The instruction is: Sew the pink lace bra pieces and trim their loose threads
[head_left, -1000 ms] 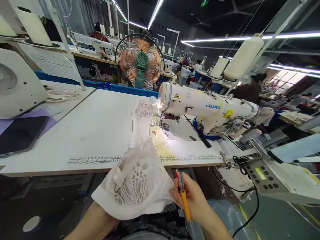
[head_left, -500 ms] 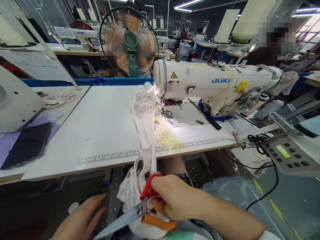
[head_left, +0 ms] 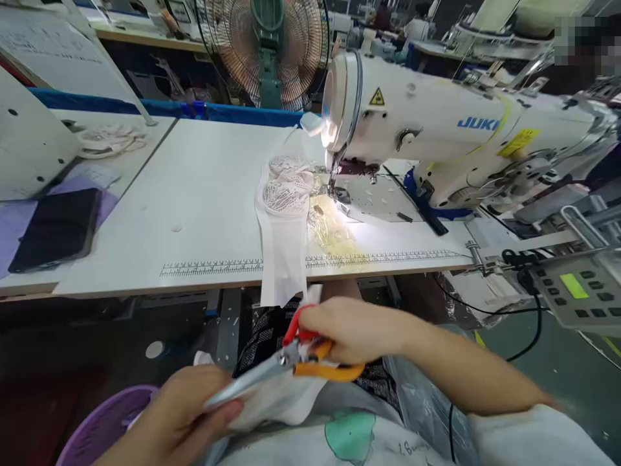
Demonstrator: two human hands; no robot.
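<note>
My right hand (head_left: 354,333) is closed on a pair of scissors (head_left: 281,366) with red and orange handles, blades pointing left. My left hand (head_left: 187,414) pinches a white fabric piece (head_left: 281,401) low over my lap, right under the blade tips. A second white lace piece (head_left: 286,194) lies on the white sewing table (head_left: 194,213), its strip hanging over the front edge beside the needle of the white JUKI sewing machine (head_left: 436,129).
A black phone (head_left: 55,230) lies at the table's left. A purple basket rim (head_left: 104,424) shows at lower left. A fan (head_left: 266,48) stands behind the table. A control panel (head_left: 575,291) with a cable sits at right. Other workstations fill the background.
The lace piece held up earlier has come down to my lap. My right hand turned the scissors to point left, and my left hand closed on the fabric. The view tilted downward.
</note>
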